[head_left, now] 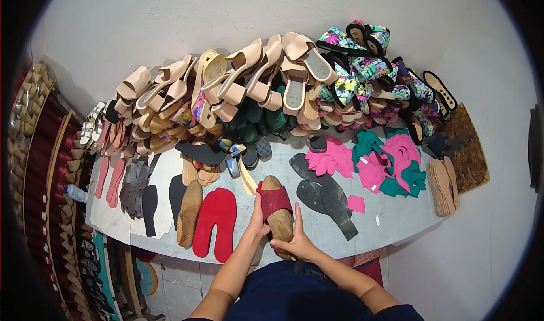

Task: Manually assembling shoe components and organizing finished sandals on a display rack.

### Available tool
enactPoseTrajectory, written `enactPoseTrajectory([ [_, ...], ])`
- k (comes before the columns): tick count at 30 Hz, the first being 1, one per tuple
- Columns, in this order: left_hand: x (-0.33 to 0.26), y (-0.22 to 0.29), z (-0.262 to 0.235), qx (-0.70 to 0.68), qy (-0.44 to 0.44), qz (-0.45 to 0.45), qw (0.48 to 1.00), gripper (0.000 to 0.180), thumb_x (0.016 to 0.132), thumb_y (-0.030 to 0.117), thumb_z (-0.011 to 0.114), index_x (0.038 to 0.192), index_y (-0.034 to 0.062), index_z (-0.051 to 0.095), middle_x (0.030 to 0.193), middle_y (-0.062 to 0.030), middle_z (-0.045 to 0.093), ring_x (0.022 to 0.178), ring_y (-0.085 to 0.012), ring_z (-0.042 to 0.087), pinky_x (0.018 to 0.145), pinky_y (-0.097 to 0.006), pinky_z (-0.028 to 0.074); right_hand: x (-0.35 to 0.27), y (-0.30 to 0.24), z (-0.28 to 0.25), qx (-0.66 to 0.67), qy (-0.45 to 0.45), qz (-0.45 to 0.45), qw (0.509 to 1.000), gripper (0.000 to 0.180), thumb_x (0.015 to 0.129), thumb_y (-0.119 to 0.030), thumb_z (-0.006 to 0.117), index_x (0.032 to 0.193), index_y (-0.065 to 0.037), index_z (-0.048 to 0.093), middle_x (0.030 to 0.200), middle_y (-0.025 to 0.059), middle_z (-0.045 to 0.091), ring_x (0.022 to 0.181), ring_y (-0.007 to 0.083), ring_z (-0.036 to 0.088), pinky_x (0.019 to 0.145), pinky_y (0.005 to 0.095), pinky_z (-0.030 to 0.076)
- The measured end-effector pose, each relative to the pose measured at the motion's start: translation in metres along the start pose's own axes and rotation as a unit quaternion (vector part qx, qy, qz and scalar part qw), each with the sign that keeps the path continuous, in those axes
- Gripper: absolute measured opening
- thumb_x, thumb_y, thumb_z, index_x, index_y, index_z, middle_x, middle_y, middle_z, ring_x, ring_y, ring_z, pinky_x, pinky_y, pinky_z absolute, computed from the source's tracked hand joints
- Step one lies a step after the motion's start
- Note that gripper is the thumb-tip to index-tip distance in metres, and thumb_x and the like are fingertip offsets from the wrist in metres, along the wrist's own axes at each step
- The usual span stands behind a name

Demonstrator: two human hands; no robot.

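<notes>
Both my hands hold a wooden shoe last (280,226) near the table's front edge, toe pointing away from me. A wide red sandal strap (275,202) wraps over its forepart. My left hand (258,219) grips the left side, its fingers partly hidden. On the right, my right hand (298,240) holds the last nearer its heel, thumb lying across the wood. Left of my hands lie a pair of red insoles (216,201) and a second wooden last (189,214). Dark grey sole pieces (323,199) lie to the right.
Beige heeled sandals (243,71) and floral-patterned sandals (362,66) are heaped along the wall. Pink cut pieces (330,157), green ones (418,182) and a stack of tan insoles (442,188) lie at right. Shelves of lasts (71,213) stand at left.
</notes>
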State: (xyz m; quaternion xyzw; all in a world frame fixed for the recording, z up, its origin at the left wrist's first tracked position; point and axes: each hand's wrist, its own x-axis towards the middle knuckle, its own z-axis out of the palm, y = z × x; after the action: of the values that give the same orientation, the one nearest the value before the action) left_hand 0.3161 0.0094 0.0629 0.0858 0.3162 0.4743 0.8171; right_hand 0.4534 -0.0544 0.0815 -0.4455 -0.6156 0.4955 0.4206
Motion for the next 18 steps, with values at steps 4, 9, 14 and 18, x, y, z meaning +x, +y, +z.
enactPoseTrajectory([
  [4, 0.018, 0.005, 0.004, 0.074, 0.039, 0.072, 0.994, 0.060, 0.083, 0.056, 0.036, 0.120, 0.0092, 0.039, 0.112, -0.0109, 0.050, 0.100, -0.0232, 0.051, 0.087, -0.040, 0.041, 0.006, 0.008, -0.009, 0.117, -0.044, 0.065, 0.990, 0.092, 0.070, -0.003, 0.063, 0.136, -0.007, -0.001, 0.141, 0.0172, 0.003, 0.130, 0.0242, 0.008, 0.103, 0.0332, 0.012],
  [9, 0.021, 0.046, 0.022, 0.024, 0.026, 0.130, 0.991, 0.060, 0.082, 0.059, 0.034, 0.116, 0.0105, 0.042, 0.107, -0.0082, 0.053, 0.098, -0.0223, 0.052, 0.086, -0.038, 0.041, 0.007, 0.003, -0.025, 0.118, -0.128, 0.029, 0.984, 0.079, 0.072, 0.003, 0.057, 0.136, -0.013, 0.014, 0.140, 0.0210, 0.000, 0.131, 0.0258, 0.001, 0.103, 0.0331, 0.009],
  [14, 0.017, 0.098, 0.003, 0.007, 0.015, 0.199, 0.980, 0.071, 0.079, 0.065, 0.031, 0.118, 0.0061, 0.042, 0.108, -0.0129, 0.053, 0.098, -0.0262, 0.051, 0.086, -0.041, 0.041, -0.005, 0.016, -0.030, 0.101, -0.118, 0.087, 0.984, 0.077, 0.071, 0.004, 0.056, 0.136, -0.012, 0.017, 0.140, 0.0193, 0.004, 0.130, 0.0249, 0.007, 0.103, 0.0312, 0.014],
  [18, 0.001, 0.097, 0.020, -0.049, -0.064, 0.139, 0.987, 0.078, 0.077, 0.067, 0.029, 0.121, 0.0039, 0.038, 0.110, -0.0199, 0.050, 0.100, -0.0310, 0.050, 0.086, -0.045, 0.040, -0.005, 0.030, -0.024, 0.093, 0.008, 0.191, 0.977, 0.077, 0.069, 0.006, 0.055, 0.135, -0.011, 0.019, 0.141, 0.0178, 0.008, 0.129, 0.0247, 0.012, 0.102, 0.0303, 0.017],
])
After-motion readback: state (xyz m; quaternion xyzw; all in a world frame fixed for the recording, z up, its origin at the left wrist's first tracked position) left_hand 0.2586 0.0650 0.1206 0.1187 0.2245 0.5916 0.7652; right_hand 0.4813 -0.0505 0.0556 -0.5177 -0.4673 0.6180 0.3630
